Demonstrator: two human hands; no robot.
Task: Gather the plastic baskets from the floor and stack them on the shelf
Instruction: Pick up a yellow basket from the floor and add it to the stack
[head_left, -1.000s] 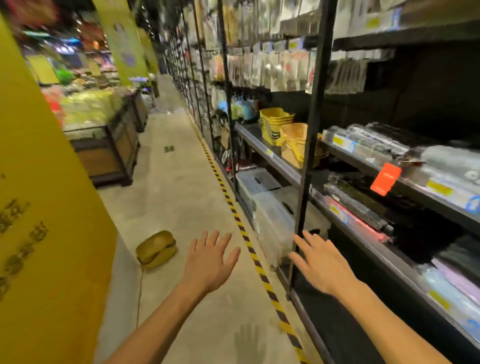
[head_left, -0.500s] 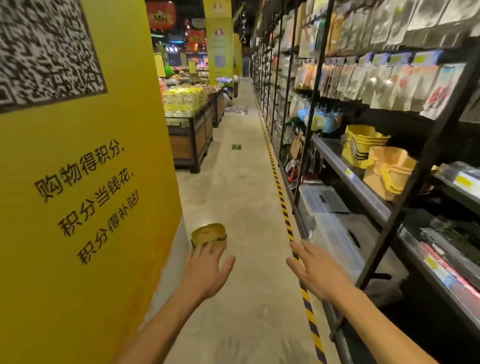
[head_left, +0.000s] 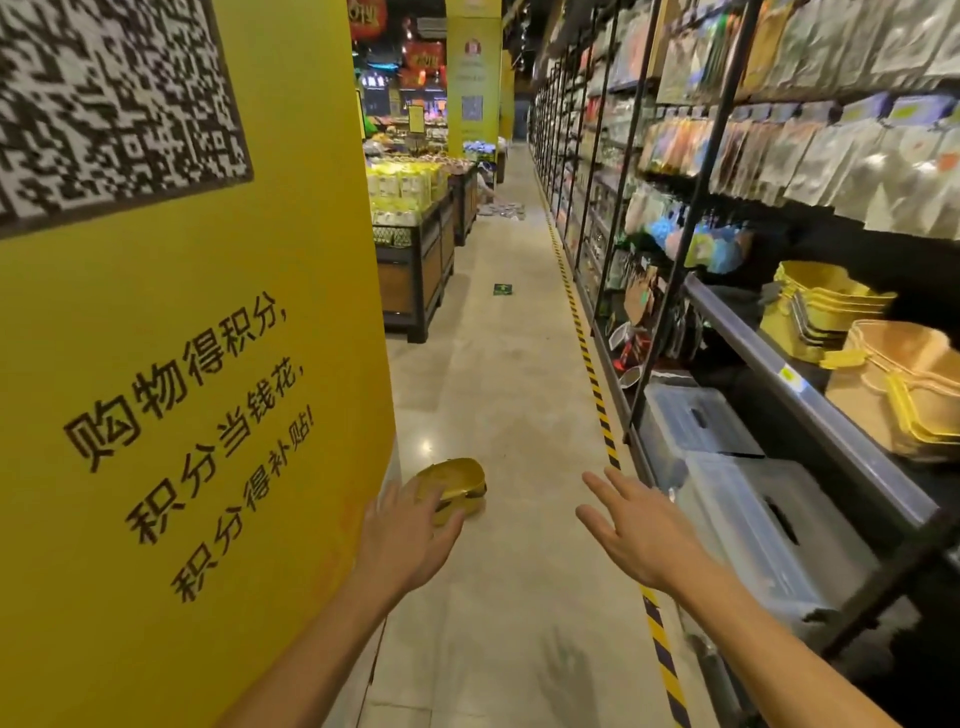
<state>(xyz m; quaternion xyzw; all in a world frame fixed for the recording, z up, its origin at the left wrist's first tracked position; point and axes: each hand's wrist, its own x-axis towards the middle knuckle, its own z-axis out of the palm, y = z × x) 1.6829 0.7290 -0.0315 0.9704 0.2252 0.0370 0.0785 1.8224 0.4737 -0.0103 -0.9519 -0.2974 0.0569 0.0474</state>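
Observation:
A yellow plastic basket (head_left: 460, 486) lies upside down on the floor beside the yellow pillar. My left hand (head_left: 408, 535) is stretched out in front of it, fingers spread, overlapping its near edge in view; I cannot tell whether it touches. My right hand (head_left: 631, 525) hangs open over the aisle, holding nothing. On the shelf (head_left: 810, 395) to the right stand a stack of yellow baskets (head_left: 815, 312) and a stack of orange-tan baskets (head_left: 904, 384).
A big yellow pillar (head_left: 182, 364) with a QR code fills the left. Clear plastic storage bins (head_left: 748, 514) sit under the shelf. A black-and-yellow tape line (head_left: 597, 395) runs along the shelving. A produce stand (head_left: 415, 244) stands further down the aisle.
The view has swung left and forward along the aisle. The floor basket is nearer, and my left hand now overlaps it. Both hands stay open.

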